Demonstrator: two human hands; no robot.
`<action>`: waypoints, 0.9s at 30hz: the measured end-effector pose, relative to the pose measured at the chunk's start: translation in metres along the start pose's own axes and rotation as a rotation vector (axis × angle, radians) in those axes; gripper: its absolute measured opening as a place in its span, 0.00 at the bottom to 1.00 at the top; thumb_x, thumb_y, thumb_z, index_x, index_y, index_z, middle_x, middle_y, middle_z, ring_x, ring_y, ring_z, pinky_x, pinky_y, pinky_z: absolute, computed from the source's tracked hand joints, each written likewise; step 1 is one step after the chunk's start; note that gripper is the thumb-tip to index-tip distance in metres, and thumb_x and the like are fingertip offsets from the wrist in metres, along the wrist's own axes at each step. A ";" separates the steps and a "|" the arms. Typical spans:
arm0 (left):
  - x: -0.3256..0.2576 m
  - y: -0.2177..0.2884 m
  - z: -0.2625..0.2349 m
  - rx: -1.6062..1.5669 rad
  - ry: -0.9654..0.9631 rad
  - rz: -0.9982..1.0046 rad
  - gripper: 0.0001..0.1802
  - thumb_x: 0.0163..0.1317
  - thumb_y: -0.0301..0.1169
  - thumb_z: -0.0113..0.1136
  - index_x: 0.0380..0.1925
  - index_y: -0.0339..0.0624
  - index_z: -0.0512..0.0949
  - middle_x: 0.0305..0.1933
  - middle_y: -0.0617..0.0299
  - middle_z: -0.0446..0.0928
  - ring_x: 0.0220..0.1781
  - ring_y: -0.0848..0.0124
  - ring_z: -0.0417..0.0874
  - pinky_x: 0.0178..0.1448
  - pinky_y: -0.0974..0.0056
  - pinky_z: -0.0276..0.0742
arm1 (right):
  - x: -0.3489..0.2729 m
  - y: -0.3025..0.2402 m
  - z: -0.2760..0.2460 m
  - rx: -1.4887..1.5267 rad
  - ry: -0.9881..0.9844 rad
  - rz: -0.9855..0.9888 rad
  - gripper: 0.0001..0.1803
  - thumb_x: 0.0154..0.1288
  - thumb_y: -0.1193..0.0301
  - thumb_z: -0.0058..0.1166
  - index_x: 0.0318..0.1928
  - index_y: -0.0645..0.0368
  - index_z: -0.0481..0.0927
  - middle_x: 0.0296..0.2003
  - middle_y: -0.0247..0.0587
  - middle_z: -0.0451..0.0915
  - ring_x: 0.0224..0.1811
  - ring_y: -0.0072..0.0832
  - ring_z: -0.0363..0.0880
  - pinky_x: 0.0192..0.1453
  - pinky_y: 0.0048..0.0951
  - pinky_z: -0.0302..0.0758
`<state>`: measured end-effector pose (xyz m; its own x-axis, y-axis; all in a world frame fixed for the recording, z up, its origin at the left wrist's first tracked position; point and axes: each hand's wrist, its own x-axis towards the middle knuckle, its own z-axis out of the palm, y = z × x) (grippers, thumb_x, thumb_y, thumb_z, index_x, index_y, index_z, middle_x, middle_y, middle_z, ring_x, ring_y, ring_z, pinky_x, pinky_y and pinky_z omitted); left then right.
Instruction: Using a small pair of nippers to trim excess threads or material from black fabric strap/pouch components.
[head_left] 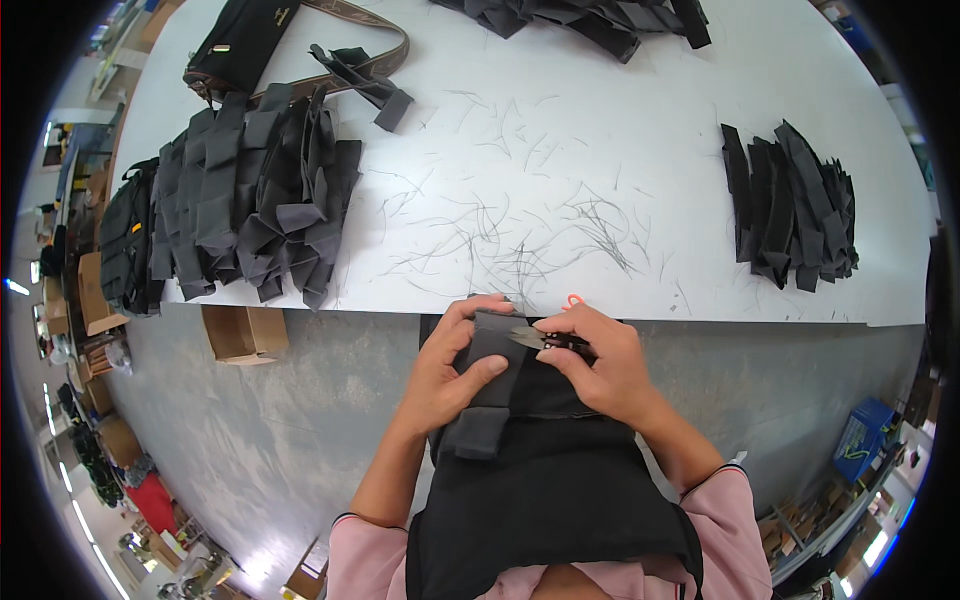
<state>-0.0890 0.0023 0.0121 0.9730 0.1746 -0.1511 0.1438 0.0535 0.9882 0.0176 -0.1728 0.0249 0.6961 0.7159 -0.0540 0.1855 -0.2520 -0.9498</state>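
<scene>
My left hand (440, 372) pinches a folded dark grey fabric strip (482, 428) at the table's near edge, thumb on top. The strip's lower end hangs over the black apron (560, 480) on my lap. Closed around small thread snips (528, 338), my right hand (612, 365) holds their pointed metal blades at the strip's right edge, close to my left fingers. An orange finger loop (573, 300) sticks up beyond my right index finger. Whether a thread lies between the blades is too small to tell.
Loose dark threads (520, 250) litter the white table (640, 110). Piles of grey strips lie at the left (250, 190), right (795, 205) and far edge (590, 20). A black bag (240, 45) and backpack (130, 240) rest at left. Below are a cardboard box (245, 335) and blue crate (863, 437).
</scene>
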 end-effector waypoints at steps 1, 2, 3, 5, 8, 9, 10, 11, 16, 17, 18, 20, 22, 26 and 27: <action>0.001 0.000 0.000 0.012 -0.016 0.017 0.13 0.55 0.28 0.61 0.40 0.32 0.75 0.57 0.53 0.69 0.64 0.60 0.66 0.65 0.59 0.60 | 0.003 -0.003 0.001 -0.017 -0.021 -0.021 0.11 0.53 0.81 0.59 0.40 0.64 0.78 0.27 0.39 0.78 0.24 0.21 0.74 0.38 0.23 0.75; 0.002 0.000 0.000 0.012 -0.012 0.018 0.13 0.55 0.28 0.61 0.40 0.32 0.75 0.57 0.53 0.69 0.64 0.60 0.66 0.65 0.59 0.60 | 0.004 -0.003 0.002 -0.017 -0.025 -0.024 0.11 0.53 0.81 0.59 0.40 0.64 0.78 0.27 0.39 0.78 0.24 0.21 0.74 0.38 0.23 0.75; 0.003 -0.001 0.000 0.015 -0.021 0.034 0.13 0.55 0.28 0.61 0.39 0.33 0.76 0.57 0.54 0.69 0.65 0.58 0.64 0.65 0.58 0.59 | 0.005 -0.001 0.003 0.006 -0.028 0.001 0.11 0.54 0.80 0.59 0.39 0.64 0.78 0.27 0.39 0.78 0.24 0.21 0.74 0.38 0.23 0.75; 0.003 -0.002 0.000 0.018 -0.027 0.048 0.13 0.55 0.29 0.61 0.38 0.33 0.76 0.58 0.54 0.69 0.67 0.57 0.63 0.66 0.57 0.58 | 0.005 0.002 0.005 0.030 -0.033 0.026 0.10 0.54 0.80 0.59 0.39 0.64 0.78 0.27 0.39 0.79 0.23 0.21 0.74 0.38 0.22 0.75; 0.004 -0.004 -0.001 0.068 -0.018 0.084 0.12 0.55 0.30 0.60 0.36 0.34 0.76 0.58 0.54 0.69 0.69 0.54 0.59 0.67 0.54 0.56 | 0.006 0.009 0.009 -0.058 -0.021 -0.049 0.11 0.53 0.75 0.62 0.38 0.60 0.78 0.27 0.40 0.79 0.22 0.29 0.76 0.27 0.25 0.72; 0.004 -0.006 -0.001 0.073 -0.009 0.085 0.12 0.55 0.30 0.61 0.36 0.35 0.76 0.59 0.55 0.69 0.70 0.54 0.57 0.68 0.53 0.55 | 0.005 0.011 0.012 -0.034 0.034 -0.066 0.11 0.53 0.75 0.62 0.38 0.60 0.78 0.27 0.39 0.79 0.21 0.28 0.76 0.27 0.24 0.71; 0.003 -0.008 -0.001 0.078 0.004 0.085 0.12 0.55 0.30 0.61 0.36 0.35 0.76 0.59 0.56 0.70 0.71 0.53 0.55 0.68 0.52 0.54 | 0.005 0.011 0.014 -0.009 0.085 -0.085 0.11 0.52 0.76 0.62 0.37 0.61 0.78 0.26 0.39 0.79 0.21 0.28 0.75 0.26 0.23 0.71; 0.004 -0.006 -0.001 0.078 0.009 0.085 0.12 0.55 0.30 0.61 0.36 0.35 0.76 0.59 0.56 0.70 0.71 0.53 0.55 0.68 0.52 0.54 | 0.004 0.009 0.013 -0.009 0.081 -0.087 0.11 0.52 0.76 0.62 0.37 0.61 0.78 0.26 0.39 0.79 0.21 0.28 0.75 0.26 0.23 0.71; 0.006 -0.004 -0.003 0.317 0.060 0.138 0.11 0.52 0.30 0.63 0.25 0.38 0.69 0.59 0.58 0.70 0.71 0.52 0.53 0.68 0.51 0.51 | 0.004 0.011 0.016 0.056 0.083 -0.015 0.11 0.51 0.78 0.62 0.37 0.61 0.78 0.27 0.38 0.78 0.20 0.25 0.72 0.25 0.23 0.69; 0.007 -0.003 -0.003 0.317 0.063 0.140 0.11 0.52 0.30 0.63 0.25 0.38 0.69 0.59 0.58 0.70 0.71 0.52 0.53 0.68 0.51 0.51 | 0.005 0.010 0.015 0.055 0.081 -0.017 0.11 0.51 0.78 0.62 0.37 0.61 0.78 0.27 0.38 0.78 0.20 0.25 0.72 0.25 0.23 0.69; 0.007 -0.001 -0.003 0.358 0.057 0.146 0.13 0.51 0.30 0.64 0.24 0.39 0.67 0.58 0.58 0.71 0.70 0.52 0.54 0.68 0.51 0.51 | 0.007 0.007 0.014 0.005 0.087 -0.062 0.11 0.51 0.78 0.62 0.37 0.61 0.78 0.27 0.38 0.77 0.20 0.24 0.72 0.25 0.23 0.69; 0.005 -0.001 -0.002 0.400 0.058 0.149 0.15 0.50 0.30 0.64 0.22 0.40 0.65 0.58 0.58 0.71 0.70 0.52 0.55 0.67 0.51 0.51 | 0.011 0.004 0.012 -0.044 0.086 -0.108 0.11 0.51 0.78 0.62 0.37 0.61 0.78 0.27 0.38 0.76 0.21 0.24 0.72 0.25 0.23 0.69; 0.004 -0.003 -0.002 0.393 0.056 0.148 0.15 0.50 0.31 0.64 0.22 0.40 0.66 0.58 0.59 0.71 0.69 0.52 0.56 0.67 0.51 0.50 | 0.017 0.003 0.012 -0.111 0.039 -0.204 0.12 0.49 0.78 0.63 0.37 0.61 0.78 0.26 0.38 0.71 0.22 0.25 0.71 0.24 0.23 0.68; 0.005 0.001 -0.001 0.388 0.055 0.134 0.13 0.51 0.32 0.64 0.24 0.39 0.68 0.58 0.59 0.71 0.68 0.53 0.56 0.67 0.51 0.50 | 0.021 -0.004 0.013 -0.057 0.044 -0.171 0.13 0.48 0.78 0.63 0.37 0.60 0.78 0.27 0.37 0.68 0.23 0.26 0.70 0.23 0.24 0.67; 0.005 0.001 0.000 0.382 0.050 0.143 0.13 0.51 0.33 0.64 0.25 0.39 0.70 0.57 0.59 0.71 0.68 0.53 0.57 0.67 0.51 0.50 | 0.020 -0.004 0.014 -0.054 0.045 -0.151 0.13 0.48 0.78 0.64 0.36 0.60 0.79 0.27 0.37 0.68 0.23 0.26 0.69 0.23 0.24 0.66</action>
<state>-0.0836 0.0036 0.0120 0.9795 0.2016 -0.0034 0.0736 -0.3421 0.9368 0.0211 -0.1481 0.0227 0.6873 0.7190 0.1032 0.3268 -0.1792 -0.9280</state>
